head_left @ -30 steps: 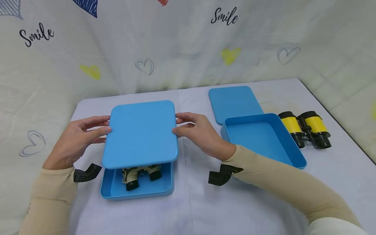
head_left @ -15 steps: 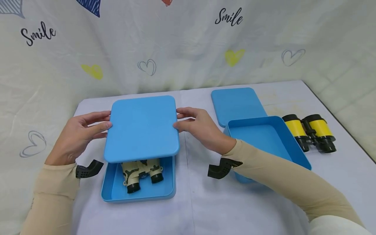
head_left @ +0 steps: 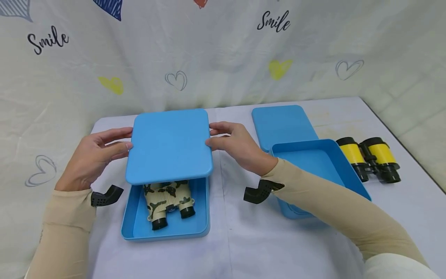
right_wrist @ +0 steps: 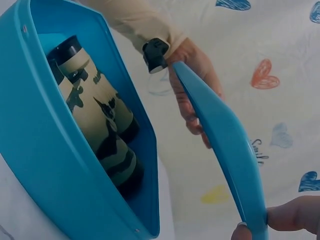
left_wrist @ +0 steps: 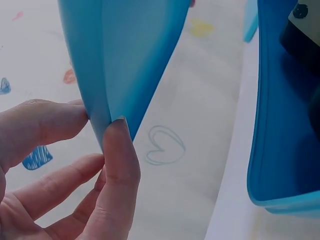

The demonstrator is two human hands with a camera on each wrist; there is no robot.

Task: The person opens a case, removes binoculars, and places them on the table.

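Observation:
Both hands hold a blue lid [head_left: 170, 145] by its opposite side edges. My left hand [head_left: 93, 155] pinches the left edge, and in the left wrist view the thumb and fingers [left_wrist: 117, 170] grip its rim. The right hand [head_left: 240, 147] pinches the right edge. Below and partly behind the lid stands a blue box [head_left: 127, 221], which the right wrist view shows apart from the lid. Inside lies a pair of camouflage binoculars [head_left: 168, 199] with black eyepieces; the lid hides its far end in the head view.
To the right stands a second blue box [head_left: 313, 159] with nothing in it, partly behind my right forearm. Another blue lid [head_left: 283, 126] lies behind it, touching or overlapped by the box. Yellow and black binoculars [head_left: 373, 157] lie at the right. A printed cloth [head_left: 223, 50] hangs behind the table.
Both hands have moved the lid up and away over the box, so more of the camouflage binoculars shows. The head view has shifted slightly. Both hands keep their grip.

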